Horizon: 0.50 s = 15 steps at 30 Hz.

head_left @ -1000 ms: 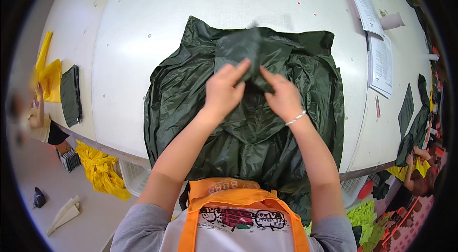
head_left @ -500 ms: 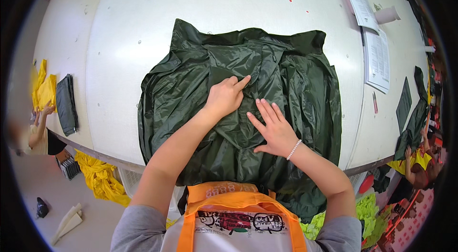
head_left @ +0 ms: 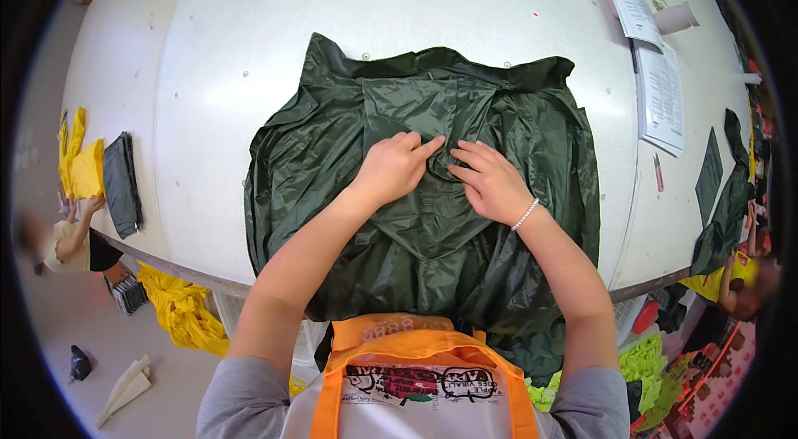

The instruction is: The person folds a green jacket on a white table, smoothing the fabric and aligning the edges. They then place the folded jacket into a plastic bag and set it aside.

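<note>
A shiny dark green garment (head_left: 424, 231) of thin, coat-like fabric lies wrinkled before me, its lower part hanging over the table's near edge. My left hand (head_left: 392, 169) rests on its middle, index finger stretched out and the other fingers partly curled. Close by on the right, my right hand (head_left: 495, 185) touches the cloth with bent, separated fingers, a beaded bracelet at its wrist. The fingertips of both hands nearly meet over a folded panel (head_left: 407, 106). I see no fabric clearly gripped in either hand.
The garment lies on a white table (head_left: 208, 65). Printed sheets (head_left: 661, 94), a white roll (head_left: 676, 18) and a small pen-like tool (head_left: 658, 173) are at right. A folded dark bundle (head_left: 122, 185) and yellow cloth (head_left: 86, 169) lie at left, where another person works.
My right hand has moved up the garment toward my left fingertips, and its fingers have bent. The left hand stays nearly in place. The fabric below the hands lies smoother.
</note>
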Motion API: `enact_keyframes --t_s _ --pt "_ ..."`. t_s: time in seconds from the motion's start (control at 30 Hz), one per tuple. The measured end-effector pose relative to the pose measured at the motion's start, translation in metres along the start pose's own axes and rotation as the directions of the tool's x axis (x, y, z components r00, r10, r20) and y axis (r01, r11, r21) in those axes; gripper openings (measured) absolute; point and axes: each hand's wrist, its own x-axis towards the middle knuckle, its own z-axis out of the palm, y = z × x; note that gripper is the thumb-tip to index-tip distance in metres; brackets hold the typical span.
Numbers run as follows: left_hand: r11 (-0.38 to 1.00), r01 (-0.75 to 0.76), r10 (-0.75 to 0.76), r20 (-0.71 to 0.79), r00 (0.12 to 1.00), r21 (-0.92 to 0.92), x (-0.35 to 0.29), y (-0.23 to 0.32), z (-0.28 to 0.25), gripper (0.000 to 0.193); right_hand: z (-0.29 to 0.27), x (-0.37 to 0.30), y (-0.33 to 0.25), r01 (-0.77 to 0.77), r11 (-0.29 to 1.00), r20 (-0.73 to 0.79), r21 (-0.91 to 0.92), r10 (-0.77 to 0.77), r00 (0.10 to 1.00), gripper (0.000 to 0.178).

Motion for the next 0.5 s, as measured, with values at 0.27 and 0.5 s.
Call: enact_keyframes --t_s 0.27,0.5 --pt "1.0 0.016 -0.016 0.049 0.999 0.006 -0.004 -0.006 0.013 0.046 0.004 -0.038 -0.054 0.175 0.969 0.295 -0.174 -0.118 0.948 0.075" --pt "0.56 0.609 -0.312 0.538 0.783 -0.561 0.015 -0.037 -0.007 0.036 0.025 0.034 -0.01 -0.693 0.709 0.206 0.129 0.664 0.718 0.04"
